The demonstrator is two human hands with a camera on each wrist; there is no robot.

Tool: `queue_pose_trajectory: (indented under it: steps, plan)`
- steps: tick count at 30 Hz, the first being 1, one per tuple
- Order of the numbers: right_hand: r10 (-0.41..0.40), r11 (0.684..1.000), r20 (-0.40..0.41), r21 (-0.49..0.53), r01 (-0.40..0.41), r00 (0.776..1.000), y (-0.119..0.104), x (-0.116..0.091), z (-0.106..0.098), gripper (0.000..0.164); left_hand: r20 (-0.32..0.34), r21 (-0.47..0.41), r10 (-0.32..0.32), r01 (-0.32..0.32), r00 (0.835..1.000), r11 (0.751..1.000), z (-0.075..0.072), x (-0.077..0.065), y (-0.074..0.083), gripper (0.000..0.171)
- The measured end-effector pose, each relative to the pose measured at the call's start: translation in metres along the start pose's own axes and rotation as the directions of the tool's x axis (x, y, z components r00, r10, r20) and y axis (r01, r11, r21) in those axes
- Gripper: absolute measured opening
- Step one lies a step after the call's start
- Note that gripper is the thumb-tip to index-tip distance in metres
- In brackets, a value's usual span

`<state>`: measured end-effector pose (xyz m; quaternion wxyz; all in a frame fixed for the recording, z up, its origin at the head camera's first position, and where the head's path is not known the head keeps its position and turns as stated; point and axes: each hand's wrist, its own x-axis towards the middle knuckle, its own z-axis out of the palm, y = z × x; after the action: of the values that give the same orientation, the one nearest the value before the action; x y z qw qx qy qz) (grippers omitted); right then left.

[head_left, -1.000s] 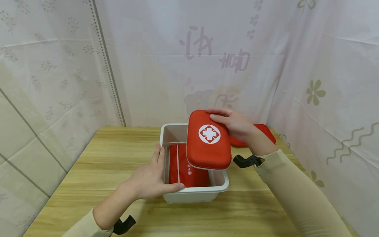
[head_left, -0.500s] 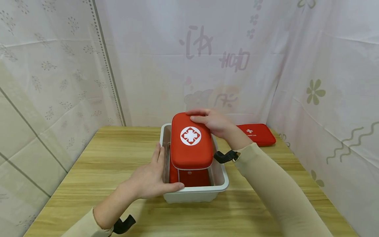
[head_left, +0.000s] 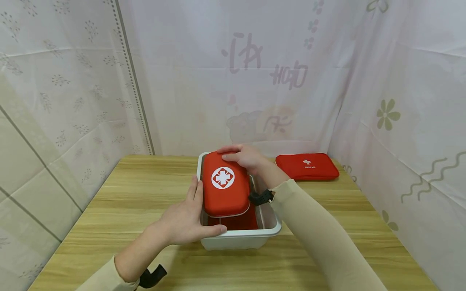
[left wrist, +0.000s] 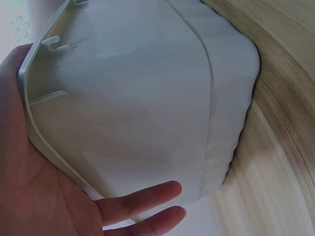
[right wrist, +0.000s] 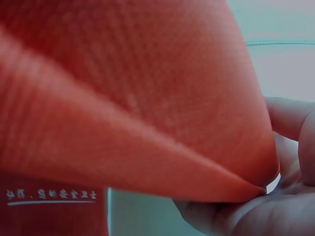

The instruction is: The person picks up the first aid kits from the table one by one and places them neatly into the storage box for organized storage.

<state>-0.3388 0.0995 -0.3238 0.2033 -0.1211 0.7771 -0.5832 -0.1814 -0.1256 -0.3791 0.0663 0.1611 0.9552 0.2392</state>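
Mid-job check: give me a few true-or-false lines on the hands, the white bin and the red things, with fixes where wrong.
1. The right hand holds the red case by its far end. True.
2. The left hand is off to the side, well away from the white bin. False: it touches the bin's rim.
3. The FIRST AID pouch is inside the bin. False: it lies on the table, to the right of the bin.
4. Another red item is in the bin, below the case. True.
5. The case's emblem is hidden from the head camera. False: it is in plain view.
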Motion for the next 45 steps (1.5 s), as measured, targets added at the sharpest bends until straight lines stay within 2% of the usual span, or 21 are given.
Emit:
queue_pose_trajectory:
  steps: [7, 12, 15, 23, 34, 40, 45]
  plan:
    - [0.048, 0.994, 0.0, -0.099, -0.047, 0.999, 0.009, 0.002, 0.008, 0.037, -0.009, 0.006, -0.003, 0.003, 1.0, 1.0, 0.001, 0.0, 0.002, 0.15]
    - [0.092, 0.976, 0.009, -0.201, -0.088, 0.996, 0.016, 0.004, 0.013, 0.037, -0.013, 0.012, -0.004, 0.004, 1.0, 1.0, 0.002, -0.001, 0.002, 0.15]
    - [0.122, 0.967, 0.006, -0.227, -0.118, 0.993, 0.018, 0.003, 0.015, 0.038, -0.016, 0.006, -0.001, 0.001, 1.0, 1.0, 0.003, -0.001, 0.002, 0.148]
    - [0.169, 0.97, 0.02, -0.181, -0.163, 0.985, 0.019, 0.002, 0.011, 0.05, -0.023, 0.009, 0.011, -0.011, 1.0, 1.0, 0.005, 0.0, 0.002, 0.146]
    - [0.189, 0.953, -0.015, -0.237, -0.187, 0.982, 0.01, -0.009, 0.001, 0.056, -0.006, 0.004, 0.004, -0.004, 1.0, 1.0, 0.003, 0.0, 0.002, 0.146]
    - [0.159, 0.972, 0.042, -0.183, -0.149, 0.986, 0.003, -0.017, -0.007, 0.056, -0.01, 0.011, 0.0, 0.0, 1.0, 1.0, 0.002, -0.001, 0.002, 0.146]
    - [0.094, 0.989, 0.103, -0.123, -0.081, 0.99, -0.005, -0.027, -0.026, 0.057, -0.015, 0.017, 0.0, 0.001, 1.0, 1.0, 0.002, 0.0, 0.002, 0.147]
